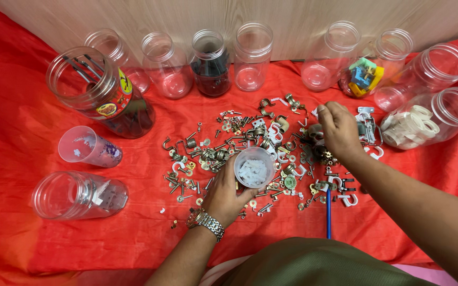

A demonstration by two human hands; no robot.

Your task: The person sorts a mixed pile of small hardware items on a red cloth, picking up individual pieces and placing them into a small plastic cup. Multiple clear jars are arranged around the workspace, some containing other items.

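My left hand [225,195], with a metal watch on the wrist, grips a small clear plastic cup [254,167] holding several small white pieces. The cup sits low over a scattered pile of small metal hardware [229,137]: hooks, screws, washers and white clips on a red cloth [22,132]. My right hand [339,128] reaches into the right side of the pile, fingers curled and pinched over small parts; what is between the fingertips is hidden.
Clear plastic jars stand along the back wall; one [210,63] holds dark parts, another [369,71] coloured pieces. Jars lie on their sides at the left [99,92], [78,195] and at the right with white rolls [430,119]. A small cup [88,147] lies left. A blue stick [328,212] lies near me.
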